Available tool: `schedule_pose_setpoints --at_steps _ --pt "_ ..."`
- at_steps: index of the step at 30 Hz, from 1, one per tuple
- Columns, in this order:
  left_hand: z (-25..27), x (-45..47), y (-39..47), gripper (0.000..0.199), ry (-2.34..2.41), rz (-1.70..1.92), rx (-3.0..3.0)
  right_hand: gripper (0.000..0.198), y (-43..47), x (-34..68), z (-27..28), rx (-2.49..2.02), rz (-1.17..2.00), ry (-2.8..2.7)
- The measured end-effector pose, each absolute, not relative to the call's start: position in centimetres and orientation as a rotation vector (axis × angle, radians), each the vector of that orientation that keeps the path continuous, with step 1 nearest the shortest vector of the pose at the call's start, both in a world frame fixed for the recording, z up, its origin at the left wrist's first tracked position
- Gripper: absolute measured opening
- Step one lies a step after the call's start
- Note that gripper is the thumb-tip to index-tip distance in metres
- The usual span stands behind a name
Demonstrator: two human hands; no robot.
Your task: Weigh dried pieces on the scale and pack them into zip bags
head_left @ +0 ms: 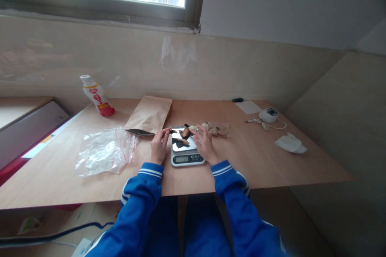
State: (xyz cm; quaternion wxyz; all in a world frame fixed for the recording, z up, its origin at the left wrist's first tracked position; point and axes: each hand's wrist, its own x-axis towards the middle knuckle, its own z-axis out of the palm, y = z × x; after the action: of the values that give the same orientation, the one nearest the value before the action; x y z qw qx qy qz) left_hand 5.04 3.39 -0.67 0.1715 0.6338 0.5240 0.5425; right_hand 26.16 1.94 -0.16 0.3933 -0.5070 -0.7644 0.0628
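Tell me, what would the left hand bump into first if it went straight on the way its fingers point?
Probably the small dark piece just ahead of the left hand, then the brown piece on the scale. Depth is unclear, so the hand may already touch the dark one.

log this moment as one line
scale: dark pieces on top; left hand: at left side; right hand: at right side; paper bag: left of scale

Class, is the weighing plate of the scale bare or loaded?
Loaded: dark and brown pieces lie on the shiny plate of the scale, between the left hand and the right hand.
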Motion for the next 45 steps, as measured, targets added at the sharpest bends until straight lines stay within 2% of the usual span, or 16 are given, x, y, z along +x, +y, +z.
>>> schedule_pose_setpoints --at_steps 9,15,20,23,27,34,45 --pt "-0.5 5.3 3.5 0.031 1.469 1.518 1.729 0.035 3.6 25.8 1.2 -1.274 0.192 -1.960" --pt "-0.5 5.6 3.6 0.031 1.540 1.542 1.722 0.039 5.0 25.7 2.5 -1.266 0.393 -2.095" --pt "-0.5 5.6 3.7 0.032 1.559 1.579 1.655 0.058 4.4 24.1 3.2 -1.317 0.506 -2.227" --pt "-0.8 5.4 3.9 0.032 1.559 1.593 1.620 0.066 4.0 23.2 3.2 -1.317 0.470 -2.320" --pt "-1.4 5.3 4.1 0.033 1.558 1.595 1.600 0.053 3.9 23.3 3.1 -1.296 0.373 -2.285" --pt "-1.3 5.3 4.0 0.031 1.581 1.603 1.585 0.014 3.8 26.7 2.5 -1.271 0.366 -1.951" --pt "-1.1 5.2 4.0 0.029 1.610 1.593 1.604 0.020 2.4 30.2 0.2 -1.263 0.502 -1.512"
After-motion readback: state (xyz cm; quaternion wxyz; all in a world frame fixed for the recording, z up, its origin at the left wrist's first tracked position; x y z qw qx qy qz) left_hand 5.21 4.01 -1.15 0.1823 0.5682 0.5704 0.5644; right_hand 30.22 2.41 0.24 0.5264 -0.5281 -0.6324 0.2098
